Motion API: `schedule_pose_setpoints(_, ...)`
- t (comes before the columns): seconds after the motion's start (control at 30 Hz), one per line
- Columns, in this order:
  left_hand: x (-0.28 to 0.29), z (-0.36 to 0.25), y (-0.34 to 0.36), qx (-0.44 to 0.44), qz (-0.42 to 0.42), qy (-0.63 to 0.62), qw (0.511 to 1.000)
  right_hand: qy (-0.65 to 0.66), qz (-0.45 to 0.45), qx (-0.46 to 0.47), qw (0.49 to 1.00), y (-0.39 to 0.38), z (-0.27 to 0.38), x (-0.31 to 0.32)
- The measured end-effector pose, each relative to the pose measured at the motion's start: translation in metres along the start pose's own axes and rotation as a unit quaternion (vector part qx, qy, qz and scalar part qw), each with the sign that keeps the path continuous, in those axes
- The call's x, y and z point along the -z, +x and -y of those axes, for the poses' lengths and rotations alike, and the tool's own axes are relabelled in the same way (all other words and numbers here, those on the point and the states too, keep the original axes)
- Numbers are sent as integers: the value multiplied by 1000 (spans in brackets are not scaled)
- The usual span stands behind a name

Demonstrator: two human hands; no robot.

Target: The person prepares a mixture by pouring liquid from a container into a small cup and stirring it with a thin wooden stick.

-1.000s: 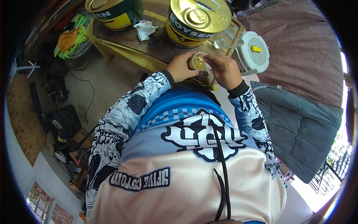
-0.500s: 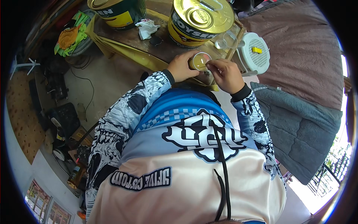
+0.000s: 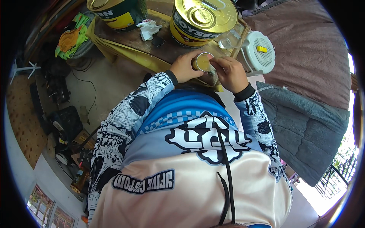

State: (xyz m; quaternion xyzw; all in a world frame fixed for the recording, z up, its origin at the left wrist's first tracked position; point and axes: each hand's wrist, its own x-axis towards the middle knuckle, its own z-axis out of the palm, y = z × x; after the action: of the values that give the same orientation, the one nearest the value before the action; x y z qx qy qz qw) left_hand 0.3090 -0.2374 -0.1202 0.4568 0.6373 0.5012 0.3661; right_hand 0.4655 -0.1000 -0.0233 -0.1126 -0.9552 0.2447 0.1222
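Observation:
My left hand (image 3: 183, 68) is wrapped round a small clear plastic cup (image 3: 197, 63) and keeps it tilted over the near edge of the wooden table. Yellowish-brown liquid (image 3: 203, 66) shows inside the cup. At the cup's right rim, my right hand (image 3: 232, 75) pinches a thin stick (image 3: 206, 61) whose end reaches into the cup; the rest is hidden by the fingers. Just beyond the hands stands a large gold-lidded paint can (image 3: 201, 28) with a dark and yellow label.
A second paint can (image 3: 118, 16), a crumpled white tissue (image 3: 149, 29) and a clear cup (image 3: 230, 40) stand or lie on the wooden table (image 3: 131, 40). To the right is a white stool (image 3: 260, 59) bearing a yellow object (image 3: 262, 49). A bin (image 3: 80, 48) sits left.
My right hand has shifted slightly, and the stick now points leftward across the cup's mouth. My left hand holds the cup in nearly the same place.

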Motion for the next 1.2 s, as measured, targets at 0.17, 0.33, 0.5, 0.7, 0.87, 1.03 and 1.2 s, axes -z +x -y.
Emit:
schedule_pose_setpoints(0.17, 0, 0, 0, 2, 2, 10, 1000, -32, -10, 1, 999, -6, 3, -1)
schedule_pose_setpoints(0.33, 0, -3, 0, 4, 2, 4, 1000, 8, 17, 21, 1000, -4, 8, -4)
schedule_pose_setpoints(0.5, 1, -1, -2, -16, -3, -1, 1000, -3, -41, -7, 999, -1, 10, -4)
schedule_pose_setpoints(0.7, -1, 4, 1, 3, 0, 9, 1000, 5, 10, -21, 1000, -6, 11, -3)
schedule_pose_setpoints(0.87, 0, 0, -1, -1, -3, 10, 1000, -5, -26, -55, 998, -6, 10, -8)
schedule_pose_setpoints(1.03, 1, -2, 0, 5, 18, 9, 1000, 1, -68, -41, 997, -8, 9, -9)
schedule_pose_setpoints(1.2, -3, 3, 0, -3, 21, -22, 1000, -30, -111, -67, 991, -14, 13, -12)
